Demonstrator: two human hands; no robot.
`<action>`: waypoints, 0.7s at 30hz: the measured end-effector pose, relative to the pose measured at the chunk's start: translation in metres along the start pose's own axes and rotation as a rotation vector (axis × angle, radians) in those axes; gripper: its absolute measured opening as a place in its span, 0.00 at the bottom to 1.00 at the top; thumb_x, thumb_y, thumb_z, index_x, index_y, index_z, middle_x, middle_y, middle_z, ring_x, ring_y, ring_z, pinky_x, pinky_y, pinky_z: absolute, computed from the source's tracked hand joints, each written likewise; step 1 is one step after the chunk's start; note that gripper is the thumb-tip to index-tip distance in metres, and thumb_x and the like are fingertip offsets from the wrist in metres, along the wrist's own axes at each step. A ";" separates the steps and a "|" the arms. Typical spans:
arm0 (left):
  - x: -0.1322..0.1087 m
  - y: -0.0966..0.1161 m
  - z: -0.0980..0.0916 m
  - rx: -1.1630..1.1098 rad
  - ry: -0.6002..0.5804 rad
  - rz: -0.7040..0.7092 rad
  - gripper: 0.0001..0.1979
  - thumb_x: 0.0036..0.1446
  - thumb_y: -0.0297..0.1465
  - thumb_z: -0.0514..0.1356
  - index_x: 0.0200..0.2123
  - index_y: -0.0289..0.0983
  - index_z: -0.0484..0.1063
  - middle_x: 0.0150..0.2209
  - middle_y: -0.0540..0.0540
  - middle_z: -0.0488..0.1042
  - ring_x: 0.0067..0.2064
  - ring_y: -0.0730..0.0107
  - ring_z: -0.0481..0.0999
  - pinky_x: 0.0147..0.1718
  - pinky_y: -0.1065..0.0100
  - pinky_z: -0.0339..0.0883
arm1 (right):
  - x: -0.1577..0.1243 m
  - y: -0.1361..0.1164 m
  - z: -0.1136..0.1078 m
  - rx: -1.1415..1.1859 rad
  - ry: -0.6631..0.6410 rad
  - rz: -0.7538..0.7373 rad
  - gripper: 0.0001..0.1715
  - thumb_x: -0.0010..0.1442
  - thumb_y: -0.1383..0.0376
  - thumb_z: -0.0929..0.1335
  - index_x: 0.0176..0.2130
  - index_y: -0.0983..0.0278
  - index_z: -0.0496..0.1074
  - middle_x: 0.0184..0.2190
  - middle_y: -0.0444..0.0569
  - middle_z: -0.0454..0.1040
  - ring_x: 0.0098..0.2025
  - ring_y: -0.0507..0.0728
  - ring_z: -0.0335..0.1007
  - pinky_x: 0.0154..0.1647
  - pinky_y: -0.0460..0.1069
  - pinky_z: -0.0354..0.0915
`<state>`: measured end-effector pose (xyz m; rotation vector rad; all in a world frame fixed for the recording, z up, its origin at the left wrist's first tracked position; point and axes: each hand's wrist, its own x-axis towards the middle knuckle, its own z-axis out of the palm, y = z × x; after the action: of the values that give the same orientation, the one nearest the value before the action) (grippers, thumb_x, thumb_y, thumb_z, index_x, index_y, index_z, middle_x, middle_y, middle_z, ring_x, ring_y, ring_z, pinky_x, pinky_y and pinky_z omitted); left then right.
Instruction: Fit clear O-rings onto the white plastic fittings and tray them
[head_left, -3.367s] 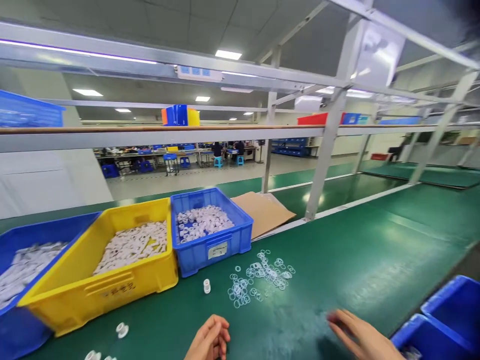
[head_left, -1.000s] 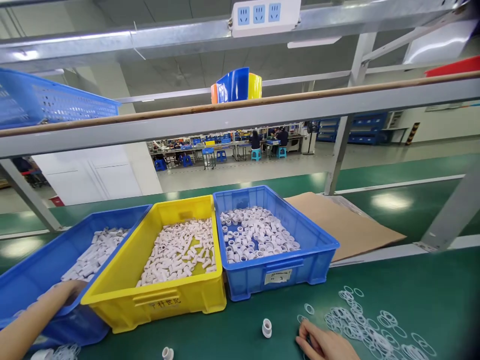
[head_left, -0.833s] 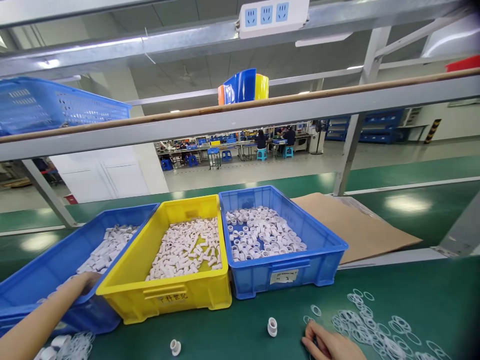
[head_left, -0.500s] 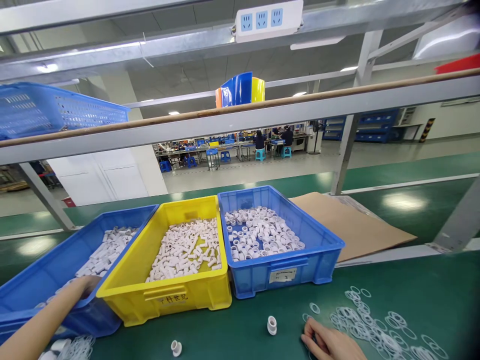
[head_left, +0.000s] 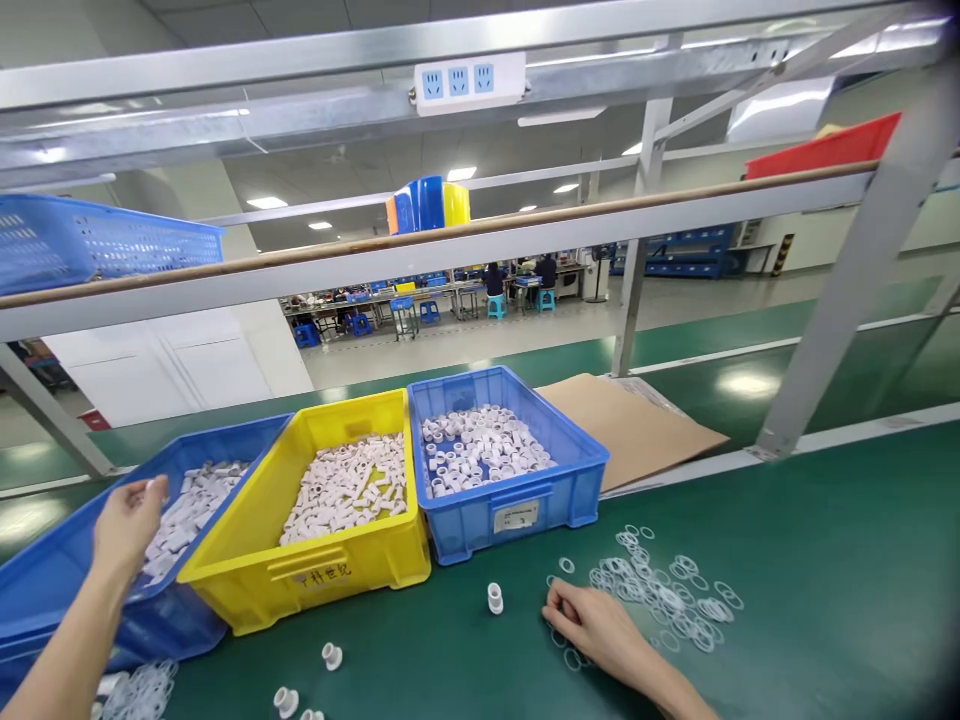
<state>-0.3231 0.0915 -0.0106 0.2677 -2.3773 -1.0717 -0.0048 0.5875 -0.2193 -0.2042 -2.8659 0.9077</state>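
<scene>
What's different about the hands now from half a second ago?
The left hand was down inside the left blue bin; now it has come up above it. Its fingers are pinched together, but I can't tell whether they hold anything. The right hand stayed low by the thin rings, and the yellow bin stayed put.

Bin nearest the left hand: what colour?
Blue; that bin shows in the head view, the only one here.

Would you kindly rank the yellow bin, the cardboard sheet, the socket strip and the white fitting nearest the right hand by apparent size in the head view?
Yellow bin
Cardboard sheet
Socket strip
White fitting
Each step looks clear in this view.
</scene>
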 end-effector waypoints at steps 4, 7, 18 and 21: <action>-0.104 0.038 -0.002 -0.469 -0.188 0.045 0.15 0.62 0.44 0.53 0.40 0.38 0.66 0.27 0.59 0.62 0.23 0.85 0.52 0.28 0.79 0.46 | -0.006 -0.002 -0.006 0.140 0.048 -0.034 0.14 0.67 0.59 0.61 0.30 0.59 0.64 0.21 0.39 0.64 0.24 0.53 0.60 0.27 0.48 0.51; -0.231 0.060 0.019 -0.713 -0.571 0.023 0.21 0.59 0.50 0.56 0.45 0.39 0.68 0.28 0.55 0.66 0.21 0.83 0.52 0.20 0.78 0.43 | -0.010 -0.011 -0.008 0.299 0.147 -0.040 0.17 0.69 0.56 0.60 0.31 0.60 0.66 0.23 0.40 0.62 0.24 0.52 0.57 0.27 0.48 0.52; -0.438 0.079 0.135 -1.146 -1.155 -0.231 0.17 0.63 0.47 0.57 0.41 0.38 0.64 0.25 0.56 0.59 0.20 0.83 0.47 0.16 0.76 0.40 | -0.037 -0.048 0.002 1.031 -0.253 -0.195 0.19 0.68 0.50 0.64 0.40 0.63 0.68 0.27 0.41 0.67 0.25 0.50 0.65 0.24 0.45 0.65; -0.438 0.073 0.142 -1.255 -1.154 -0.327 0.16 0.63 0.45 0.58 0.43 0.38 0.65 0.30 0.53 0.64 0.20 0.85 0.48 0.15 0.77 0.39 | -0.035 -0.044 -0.001 1.023 -0.214 -0.172 0.18 0.67 0.51 0.67 0.39 0.64 0.69 0.27 0.41 0.65 0.26 0.50 0.64 0.25 0.45 0.65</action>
<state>-0.0247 0.3961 -0.1980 -0.5899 -1.7967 -3.1923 0.0257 0.5465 -0.1956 0.2536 -2.1287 2.2521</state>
